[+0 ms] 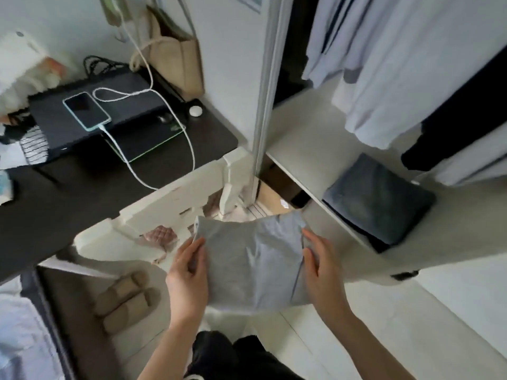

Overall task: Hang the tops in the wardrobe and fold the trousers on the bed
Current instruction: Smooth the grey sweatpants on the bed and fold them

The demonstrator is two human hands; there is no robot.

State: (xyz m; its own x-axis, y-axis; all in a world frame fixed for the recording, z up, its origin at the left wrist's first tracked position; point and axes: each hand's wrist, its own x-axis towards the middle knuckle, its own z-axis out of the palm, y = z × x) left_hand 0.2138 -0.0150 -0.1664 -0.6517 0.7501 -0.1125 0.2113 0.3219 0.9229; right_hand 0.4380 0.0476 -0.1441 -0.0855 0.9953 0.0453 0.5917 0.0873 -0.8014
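Observation:
A folded light grey garment (253, 263) hangs in the air in front of me, held from both sides. My left hand (189, 272) grips its left edge, fingers curled round the fabric. My right hand (321, 267) holds its right edge with the thumb on top. The open wardrobe (315, 138) is just ahead to the right. On its white shelf lies a folded dark grey garment (378, 198). Pale and dark tops (384, 67) hang above that shelf. A corner of the bed (19, 333) shows at the lower left.
A dark desk (82, 182) at the left carries a laptop, a phone (86, 111) on a white charging cable and a beige bag (175, 53). A white chair (170, 212) stands between desk and wardrobe. Slippers (127, 300) lie on the floor.

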